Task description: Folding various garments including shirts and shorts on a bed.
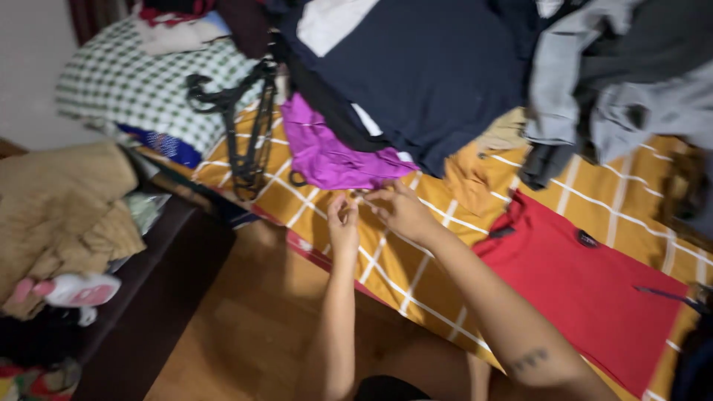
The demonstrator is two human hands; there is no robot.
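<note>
Biggest risk I can see here: both hands are pinching something tiny right at the edge of the bed with the mustard-yellow sheet crossed by white grid lines, and there's open wooden floor directly below. One slip and that little thing probably drops and rolls out of sight. The frame is also motion-blurred, so fine work here looks fiddly.

The left hand has its fingertips closed together, and the right hand meets it with fingers pinched as well. What sits between them is too small and blurry to identify; could be a thread or a small fastener, I honestly can't tell. It's held just above the sheet, right beside the crumpled bright purple fabric garment.

That purple piece is wrinkled, shiny-ish, partly tucked under a big dark navy cloth. The heap above looks ready to slide forward too. A flat red shirt lies to the right, and black straps hang off the green-and-white checked pillow.
</note>
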